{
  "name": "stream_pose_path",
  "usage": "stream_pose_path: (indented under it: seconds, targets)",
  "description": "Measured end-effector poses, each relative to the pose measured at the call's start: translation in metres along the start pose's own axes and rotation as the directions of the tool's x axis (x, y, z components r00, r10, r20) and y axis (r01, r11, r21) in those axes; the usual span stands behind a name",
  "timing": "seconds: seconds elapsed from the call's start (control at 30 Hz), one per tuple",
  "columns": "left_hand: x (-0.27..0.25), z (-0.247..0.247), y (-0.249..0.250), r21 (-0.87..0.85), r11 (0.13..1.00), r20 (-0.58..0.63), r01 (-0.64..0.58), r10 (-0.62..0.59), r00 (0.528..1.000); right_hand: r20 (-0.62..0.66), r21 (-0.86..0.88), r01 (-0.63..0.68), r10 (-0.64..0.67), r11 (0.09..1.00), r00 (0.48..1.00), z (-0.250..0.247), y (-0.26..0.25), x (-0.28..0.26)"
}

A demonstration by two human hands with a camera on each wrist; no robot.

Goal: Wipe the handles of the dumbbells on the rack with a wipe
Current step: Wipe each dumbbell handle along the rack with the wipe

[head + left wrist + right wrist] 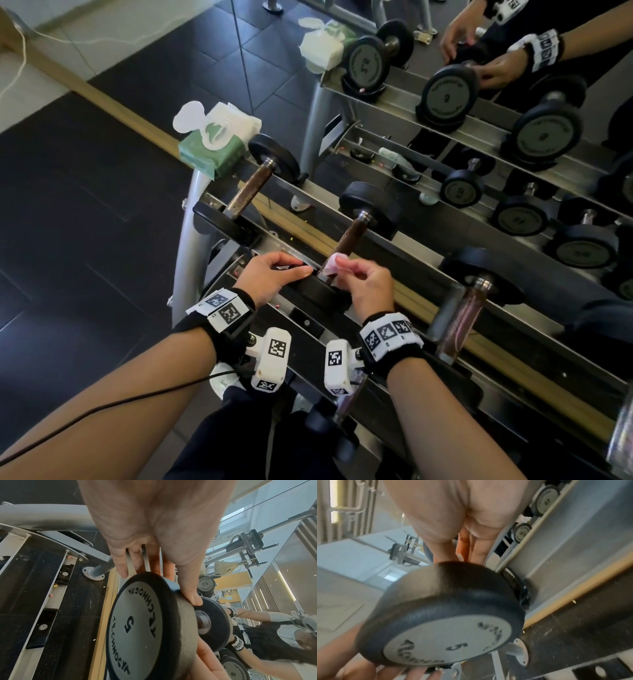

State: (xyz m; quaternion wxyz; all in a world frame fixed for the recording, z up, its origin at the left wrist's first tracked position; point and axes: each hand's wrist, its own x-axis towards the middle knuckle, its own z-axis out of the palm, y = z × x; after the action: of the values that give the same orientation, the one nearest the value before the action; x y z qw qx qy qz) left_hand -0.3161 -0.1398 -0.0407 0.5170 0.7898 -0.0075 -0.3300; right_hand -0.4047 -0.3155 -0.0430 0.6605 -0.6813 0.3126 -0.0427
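Note:
The middle dumbbell lies across the rack with its dark handle (352,236) pointing away from me. My right hand (339,263) pinches a small white wipe (330,266) against the near end of that handle. My left hand (301,269) holds the dumbbell's near head (318,291), thumb on one side of the rim and fingers on the other. In the left wrist view the thumb (192,595) lies on the rim of that head (137,622), marked 5. The right wrist view shows the same head (447,635) close and blurred; it hides the fingertips (477,555) and the wipe.
A green pack of wipes (212,147) with its lid open sits on the rack's left end. One dumbbell (250,192) lies to the left and another (466,318) to the right. A mirror (479,102) behind the rack repeats everything. The grey rack post (190,246) stands at left.

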Motion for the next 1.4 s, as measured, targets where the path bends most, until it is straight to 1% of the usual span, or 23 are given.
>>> stream_pose_path:
  seconds: [0.07, 0.13, 0.2, 0.27, 0.37, 0.47, 0.53, 0.6, 0.67, 0.7, 0.77, 0.8, 0.83, 0.9, 0.93, 1.0, 1.03, 1.1, 1.13, 1.2, 1.33, 1.37, 1.4]
  targets:
    - [0.0, 0.0, -0.001, -0.006, 1.0, 0.001, 0.004, -0.004, 1.0, 0.137, -0.08, -0.007, 0.018, 0.997, 0.99, -0.006, -0.006, 0.001]
    - [0.0, 0.0, -0.001, -0.016, 1.0, -0.006, 0.006, -0.006, 1.0, 0.25, -0.232, 0.017, 0.042, 0.973, 0.967, -0.014, -0.02, 0.007]
    - [0.001, 0.001, -0.003, -0.039, 0.999, -0.019, 0.014, -0.015, 1.0, 0.282, -0.341, 0.099, 0.002, 0.935, 0.959, -0.022, -0.038, 0.018]
    - [0.0, 0.002, -0.004, -0.053, 0.998, -0.027, 0.02, -0.022, 0.999, 0.29, -0.426, 0.227, -0.106, 0.876, 0.951, -0.027, -0.058, 0.03]
    - [-0.001, 0.002, -0.004, -0.038, 0.999, -0.041, 0.017, -0.018, 0.999, 0.369, -0.582, 0.413, -0.225, 0.7, 0.902, -0.024, -0.08, 0.047]
    - [-0.003, 0.002, -0.002, -0.043, 0.999, -0.042, 0.012, -0.014, 0.999, 0.49, -0.677, 0.549, -0.257, 0.489, 0.833, -0.016, -0.086, 0.059]
    - [-0.005, 0.002, -0.001, -0.053, 0.998, -0.038, 0.012, -0.015, 0.999, 0.537, -0.707, 0.601, -0.269, 0.373, 0.799, -0.015, -0.084, 0.064]
    - [-0.006, 0.002, 0.0, -0.059, 0.998, -0.047, 0.011, -0.013, 0.999, 0.566, -0.708, 0.641, -0.304, 0.297, 0.766, -0.015, -0.082, 0.068]
    - [-0.006, 0.003, 0.0, -0.068, 0.998, -0.054, 0.014, -0.018, 0.998, 0.601, -0.694, 0.675, -0.315, 0.253, 0.735, -0.015, -0.08, 0.071]
    - [-0.007, 0.003, 0.0, -0.073, 0.997, -0.053, 0.017, -0.021, 0.998, 0.623, -0.684, 0.686, -0.292, 0.249, 0.726, -0.015, -0.079, 0.071]
    - [-0.007, 0.003, 0.0, -0.084, 0.996, -0.053, 0.023, -0.027, 0.998, 0.676, -0.661, 0.705, -0.204, 0.259, 0.708, -0.014, -0.078, 0.074]
    - [-0.007, 0.003, 0.0, -0.086, 0.996, -0.053, 0.025, -0.029, 0.998, 0.71, -0.649, 0.724, -0.155, 0.235, 0.687, -0.014, -0.077, 0.075]
    - [-0.007, 0.003, -0.001, -0.086, 0.996, -0.053, 0.025, -0.03, 0.998, 0.747, -0.633, 0.752, -0.11, 0.181, 0.655, -0.014, -0.077, 0.077]
    - [-0.007, 0.004, -0.001, -0.089, 0.996, -0.05, 0.023, -0.027, 0.998, 0.797, -0.602, 0.798, -0.025, 0.036, 0.603, -0.015, -0.076, 0.083]
    - [-0.007, 0.004, -0.001, -0.093, 0.995, -0.049, 0.021, -0.025, 0.998, 0.8, -0.599, 0.8, 0.018, -0.029, 0.6, -0.016, -0.076, 0.084]
    - [-0.007, 0.004, -0.003, -0.095, 0.995, -0.053, 0.014, -0.019, 0.998, 0.789, -0.598, 0.794, 0.09, -0.11, 0.608, -0.018, -0.077, 0.087]
    - [-0.007, 0.004, -0.004, -0.095, 0.995, -0.055, 0.007, -0.012, 0.998, 0.79, -0.584, 0.799, 0.126, -0.143, 0.6, -0.019, -0.079, 0.089]
    - [-0.007, 0.005, -0.005, -0.098, 0.995, -0.053, -0.008, 0.003, 0.999, 0.8, -0.529, 0.822, 0.2, -0.212, 0.566, -0.02, -0.082, 0.091]
    - [-0.008, 0.005, -0.006, -0.104, 0.994, -0.051, -0.011, 0.006, 0.999, 0.807, -0.506, 0.832, 0.217, -0.228, 0.55, -0.019, -0.084, 0.092]
    - [-0.008, 0.005, -0.007, -0.115, 0.993, -0.051, -0.013, 0.007, 0.999, 0.822, -0.486, 0.842, 0.206, -0.233, 0.531, -0.014, -0.084, 0.09]
    - [-0.008, 0.005, -0.009, -0.12, 0.992, -0.051, -0.029, 0.023, 0.998, 0.882, -0.397, 0.892, 0.178, -0.217, 0.436, -0.004, -0.077, 0.081]
    - [-0.008, 0.005, -0.009, -0.124, 0.992, -0.051, -0.03, 0.023, 0.998, 0.889, -0.383, 0.896, 0.175, -0.227, 0.424, -0.004, -0.079, 0.082]
    - [-0.008, 0.005, -0.009, -0.13, 0.991, -0.052, -0.029, 0.022, 0.998, 0.894, -0.364, 0.892, 0.167, -0.267, 0.415, -0.005, -0.082, 0.084]
